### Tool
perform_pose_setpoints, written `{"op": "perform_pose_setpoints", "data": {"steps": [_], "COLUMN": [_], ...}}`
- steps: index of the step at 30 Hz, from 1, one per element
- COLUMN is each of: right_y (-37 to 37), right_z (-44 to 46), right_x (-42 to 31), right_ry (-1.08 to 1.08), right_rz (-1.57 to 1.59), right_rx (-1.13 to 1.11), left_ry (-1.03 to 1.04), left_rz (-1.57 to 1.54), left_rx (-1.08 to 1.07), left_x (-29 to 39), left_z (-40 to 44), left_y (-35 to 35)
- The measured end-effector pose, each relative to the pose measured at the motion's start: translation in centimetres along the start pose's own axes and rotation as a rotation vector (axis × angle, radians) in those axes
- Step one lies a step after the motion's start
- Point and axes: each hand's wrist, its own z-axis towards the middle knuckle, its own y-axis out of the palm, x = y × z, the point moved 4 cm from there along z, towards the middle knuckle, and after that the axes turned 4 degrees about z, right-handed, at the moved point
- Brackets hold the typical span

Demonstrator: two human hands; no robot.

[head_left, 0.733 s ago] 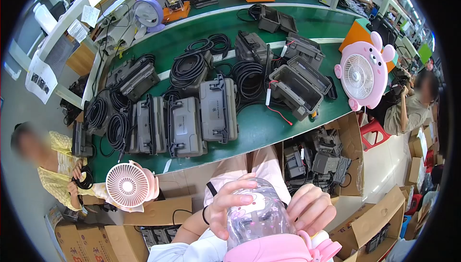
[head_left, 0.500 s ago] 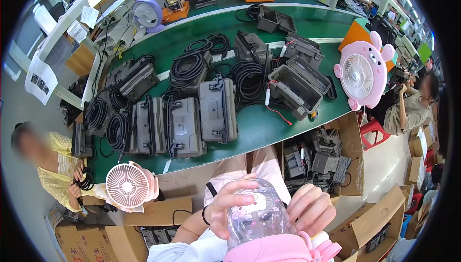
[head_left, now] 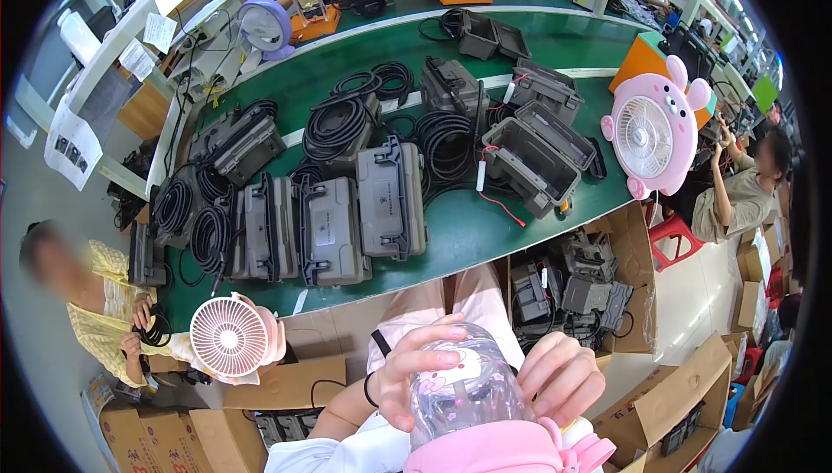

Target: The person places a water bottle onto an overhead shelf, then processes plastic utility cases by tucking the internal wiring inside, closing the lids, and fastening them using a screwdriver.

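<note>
A clear water bottle point(head_left: 464, 391) with a pink lid point(head_left: 485, 449) and pink cartoon prints is close to my face, its lid end toward me. My left hand point(head_left: 414, 369) is wrapped round the bottle's clear body from the left. My right hand point(head_left: 562, 378) is closed with curled fingers against the bottle's right side, by the pink loop point(head_left: 582, 449) of the lid. Its fingertips are partly hidden. Beyond the bottle, several grey plastic cases point(head_left: 336, 230) lie on the green table point(head_left: 459, 235).
Coiled black cables point(head_left: 338, 126) and an open case point(head_left: 533, 165) lie on the table. A pink rabbit fan point(head_left: 643, 135) stands right, a small pink fan point(head_left: 232, 337) left. Cardboard boxes point(head_left: 685, 395) flank me. A co-worker point(head_left: 108, 300) on the left holds cable; another person point(head_left: 737, 187) sits right.
My hands and the bottle have hardly moved. At the far side, a co-worker's hands and a dark case have shifted. The person on the right has raised their hands.
</note>
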Motion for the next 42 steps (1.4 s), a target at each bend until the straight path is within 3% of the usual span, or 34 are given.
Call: {"op": "perform_pose_setpoints", "data": {"steps": [42], "right_y": [0.29], "right_z": [-0.2], "right_x": [-0.36], "right_ry": [0.021], "right_rz": [-0.035], "right_rx": [-0.005], "left_ry": [0.003], "left_rz": [-0.021], "left_rx": [0.009], "left_x": [0.18], "left_z": [0.21], "left_y": [0.0]}}
